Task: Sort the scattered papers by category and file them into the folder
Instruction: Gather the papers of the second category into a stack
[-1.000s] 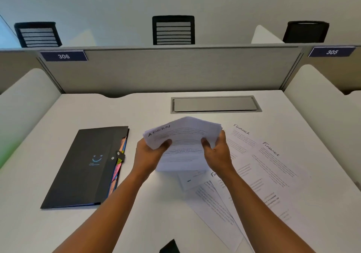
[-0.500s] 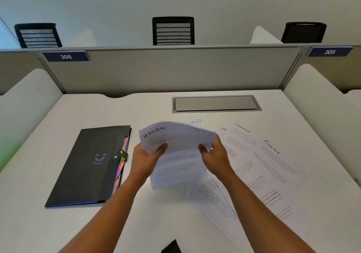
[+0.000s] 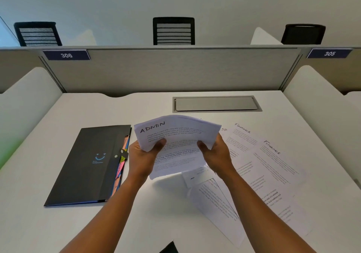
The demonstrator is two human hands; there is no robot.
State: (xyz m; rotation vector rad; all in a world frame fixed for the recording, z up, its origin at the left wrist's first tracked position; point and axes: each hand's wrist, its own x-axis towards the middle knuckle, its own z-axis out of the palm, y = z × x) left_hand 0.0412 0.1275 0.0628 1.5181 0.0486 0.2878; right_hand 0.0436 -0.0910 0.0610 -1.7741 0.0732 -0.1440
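White admin papers (image 3: 175, 135) sit pinched in both hands, left hand (image 3: 143, 159) and right hand (image 3: 216, 155); square edges before reaching for the folder (image 3: 88, 164).

"ADMIN" heads the top held sheet (image 3: 176, 133); "FINANCE" heads two sheets (image 3: 244, 135) (image 3: 273, 155) toward the desk's right edge; partition plates read "306" (image 3: 66, 55) and "305" (image 3: 329, 53).

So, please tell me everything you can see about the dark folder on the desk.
The folder is dark, nearly black, and looks like plastic. It lies flat and shut on the white desk, left of the left hand; whether they touch is unclear. A flap with a small round snap closes it. A light blue smile mark sits on the front. Coloured tabs, pink, orange and yellow, stick out at its right edge.
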